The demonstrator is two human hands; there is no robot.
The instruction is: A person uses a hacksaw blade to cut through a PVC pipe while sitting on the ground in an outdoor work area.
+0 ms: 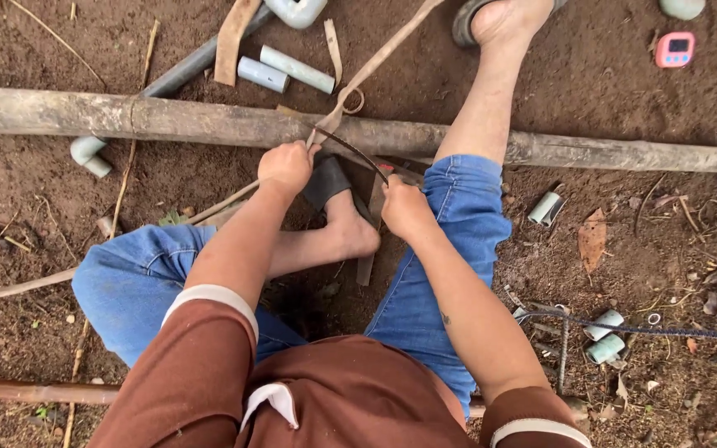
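The person sits on bare soil, knees apart, facing a long bamboo pole [209, 123] that lies across the view from 9 o'clock to 3 o'clock. The left hand [285, 167] is closed in a fist around a thin split strip [379, 56] where it meets the pole; the strip runs off toward 1 o'clock. The right hand [406, 207] is closed around the lower end of a thin dark curved blade [357, 153], which arcs from this hand up to the left hand. One sandalled foot [343, 217] lies between the hands, at 6 o'clock from the pole.

For clean work at this stage, judged from the grip shown: keep the strip taut with the left hand, keep the blade edge angled away from the foot, and draw in short controlled strokes with the pole as a brace.

Surface: dark, loose earth [607, 66] with dry leaves and twigs. Short cut pipe sections [296, 69] lie at 12 o'clock beyond the pole; more pipe offcuts [605, 336] lie at 4 o'clock beside a dark twisted cord [665, 330]. A small pink timer [675, 50] rests at 2 o'clock. No walls are in view.
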